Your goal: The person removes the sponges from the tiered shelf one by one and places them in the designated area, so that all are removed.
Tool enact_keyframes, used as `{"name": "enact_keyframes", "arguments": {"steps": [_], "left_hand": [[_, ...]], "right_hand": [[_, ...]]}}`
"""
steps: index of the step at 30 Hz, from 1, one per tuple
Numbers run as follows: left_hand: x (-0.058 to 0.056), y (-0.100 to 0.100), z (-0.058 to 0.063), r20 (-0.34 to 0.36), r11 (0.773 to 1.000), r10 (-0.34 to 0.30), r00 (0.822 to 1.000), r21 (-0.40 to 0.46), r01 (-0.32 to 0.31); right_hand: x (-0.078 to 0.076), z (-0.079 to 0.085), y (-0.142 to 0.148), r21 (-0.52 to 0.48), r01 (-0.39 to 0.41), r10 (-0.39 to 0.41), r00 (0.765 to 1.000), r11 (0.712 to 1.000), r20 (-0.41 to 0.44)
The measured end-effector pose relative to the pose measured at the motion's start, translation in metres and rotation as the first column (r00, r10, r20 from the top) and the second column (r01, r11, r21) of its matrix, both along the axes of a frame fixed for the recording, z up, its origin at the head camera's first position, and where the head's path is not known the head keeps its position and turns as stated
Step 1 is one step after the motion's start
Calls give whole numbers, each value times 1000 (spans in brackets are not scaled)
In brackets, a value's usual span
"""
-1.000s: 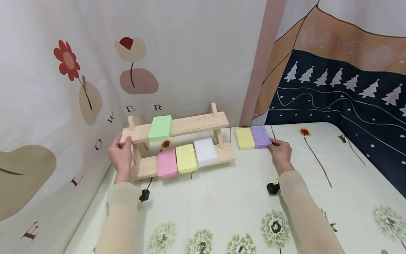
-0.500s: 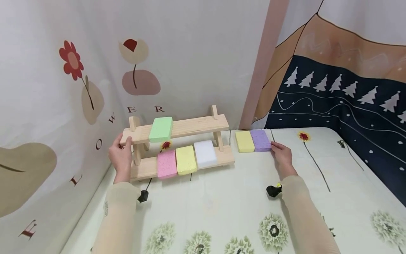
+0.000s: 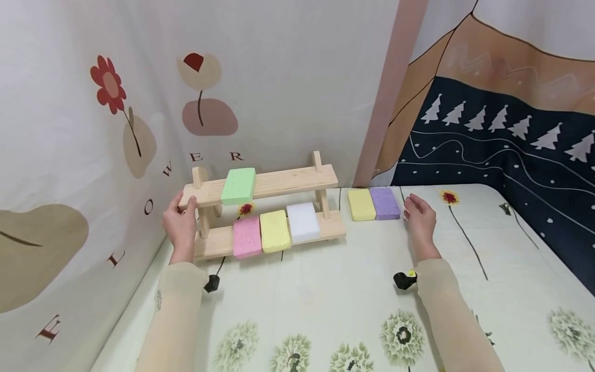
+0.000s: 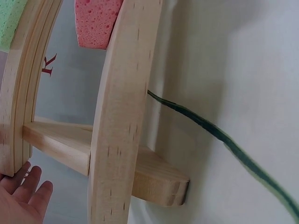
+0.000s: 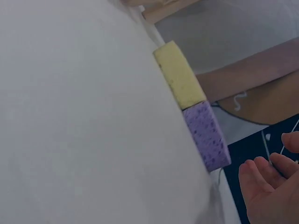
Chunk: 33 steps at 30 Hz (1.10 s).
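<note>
A two-tier wooden shelf (image 3: 297, 181) stands at the back left. My left hand (image 3: 180, 223) holds the left end of its upper board, and its fingertips (image 4: 33, 179) show by that board in the left wrist view. A green sponge (image 3: 238, 186) lies on the upper tier. Along the lower tier sit a pink sponge (image 3: 247, 236), a yellow sponge (image 3: 275, 231) and a white sponge (image 3: 303, 222). Right of the shelf, another yellow sponge (image 3: 361, 204) and a purple sponge (image 3: 385, 203) lie side by side on the table. My right hand (image 3: 421, 222) is just right of the purple sponge, apart from it, holding nothing.
The table wears a pale cloth (image 3: 316, 299) printed with flowers. Behind the shelf hangs a light curtain (image 3: 288, 93), and a dark tree-patterned cloth (image 3: 502, 155) hangs at the right.
My right hand has come away from the purple sponge, a little to the right, with its fingers no longer touching it. My left hand stays on the shelf. The sponges keep their places.
</note>
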<state>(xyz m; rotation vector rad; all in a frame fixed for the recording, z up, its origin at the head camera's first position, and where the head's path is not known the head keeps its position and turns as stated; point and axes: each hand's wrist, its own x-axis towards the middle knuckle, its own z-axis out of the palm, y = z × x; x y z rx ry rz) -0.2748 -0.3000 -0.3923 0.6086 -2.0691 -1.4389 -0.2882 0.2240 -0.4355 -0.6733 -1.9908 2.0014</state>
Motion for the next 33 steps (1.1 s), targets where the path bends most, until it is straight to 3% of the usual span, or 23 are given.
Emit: {"name": "enact_keyframes", "arguments": {"steps": [7, 11, 16, 33], "left_hand": [[-1, 1, 2, 11, 1000, 8, 1000, -6, -8], [0, 2, 1, 34, 1000, 6, 999, 9, -6], [3, 0, 0, 24, 1000, 0, 1000, 22, 0], [1, 1, -1, 24, 999, 35, 999, 1, -35]], "right_hand": [[5, 17, -8, 31, -22, 24, 997, 999, -72], [8, 23, -14, 42, -45, 48, 996, 998, -72], [12, 24, -21, 63, -83, 87, 994, 995, -64], [14, 34, -62, 72, -198, 207, 967, 977, -150]]}}
